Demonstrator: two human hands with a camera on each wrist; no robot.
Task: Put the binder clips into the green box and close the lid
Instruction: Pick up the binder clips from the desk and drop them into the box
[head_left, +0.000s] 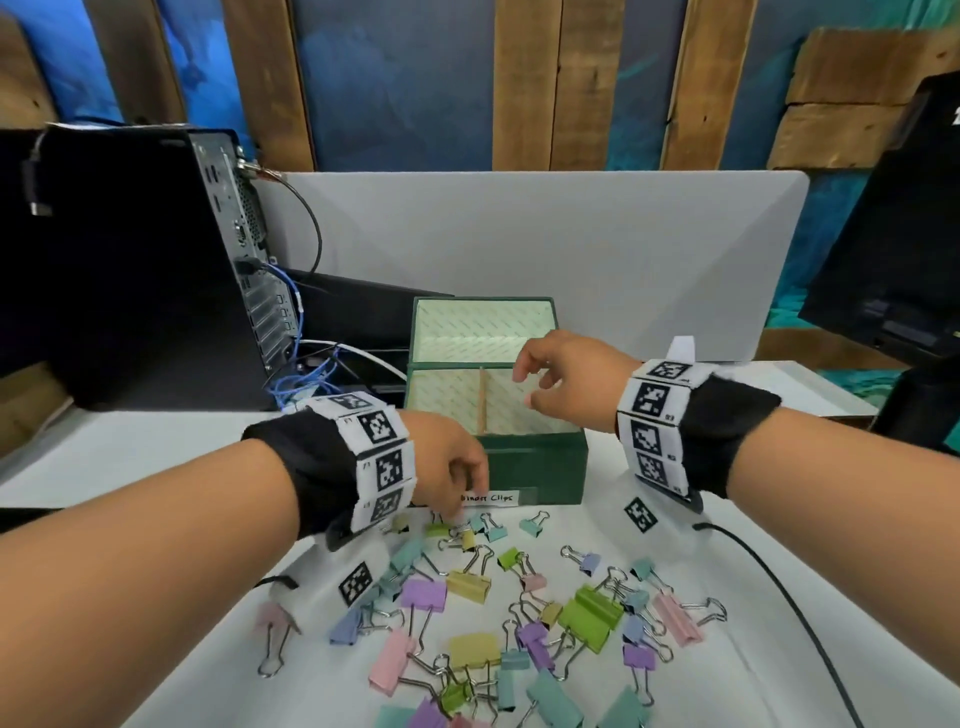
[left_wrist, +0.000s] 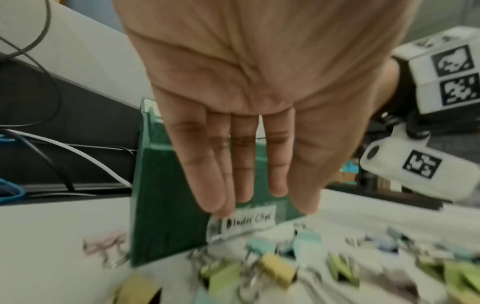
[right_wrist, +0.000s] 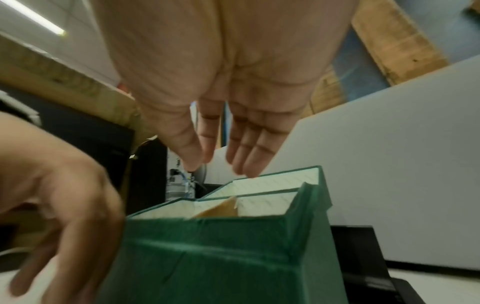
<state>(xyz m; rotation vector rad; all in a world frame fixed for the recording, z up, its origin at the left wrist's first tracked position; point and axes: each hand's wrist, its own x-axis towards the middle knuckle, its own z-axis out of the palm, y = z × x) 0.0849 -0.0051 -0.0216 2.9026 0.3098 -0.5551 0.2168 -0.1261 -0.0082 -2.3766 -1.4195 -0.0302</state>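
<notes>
We see the green box (head_left: 530, 462) standing on the white tabletop (head_left: 156, 457) with its lid (head_left: 483, 325) tipped up and back. Inside the box a brown divider (head_left: 482, 400) splits it into two parts. A white label (head_left: 488, 498) reading "Binder Clips" is stuck low on the front wall.

The binder clips (head_left: 519, 613) lie spread out on the tabletop in front of the box. They are pink, purple, yellow, green and blue, big and small. We can see none in the box.

The left hand (head_left: 441, 462) is down in front of the box, just over the nearest clips. From the left wrist view its fingers (left_wrist: 207, 176) are straight and loose, holding nothing.

The right hand (head_left: 571, 384) hangs over the open box, on the right side of the divider. Its fingers are relaxed and it holds nothing.

A black computer tower (head_left: 130, 260) with blue and white cables stands behind on the left. A grey screen (head_left: 571, 249) stands behind the box.
</notes>
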